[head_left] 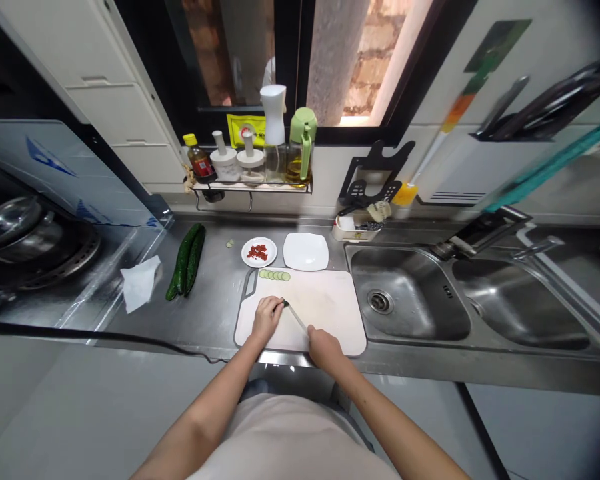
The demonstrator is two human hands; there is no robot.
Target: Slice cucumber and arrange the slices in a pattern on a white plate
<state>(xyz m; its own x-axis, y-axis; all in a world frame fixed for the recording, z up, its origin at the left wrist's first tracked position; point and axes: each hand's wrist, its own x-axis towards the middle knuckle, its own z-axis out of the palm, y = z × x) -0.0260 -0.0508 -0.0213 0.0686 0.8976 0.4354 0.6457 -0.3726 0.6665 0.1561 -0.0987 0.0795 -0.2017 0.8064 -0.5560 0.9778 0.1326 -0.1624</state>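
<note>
My left hand [267, 318] is closed over a short piece of cucumber [285, 303] on the white cutting board [330, 293]; most of the piece is hidden under my fingers. In my right hand [325, 347] is a knife [298, 316], its blade slanting up and left with the tip end at the cucumber. Several thin cucumber slices [275, 275] lie overlapped in a row along the board's far left edge. Behind the board stand a white plate of chopped red pieces [249, 261] and a bare white square plate [306, 251].
Whole cucumbers [186, 260] and a crumpled white tissue [140, 281] lie on the steel counter to the left, short of a stove with a pot [23, 233]. A double sink [410, 293] adjoins the board's right side. Condiment bottles [275, 140] stand on a rack behind.
</note>
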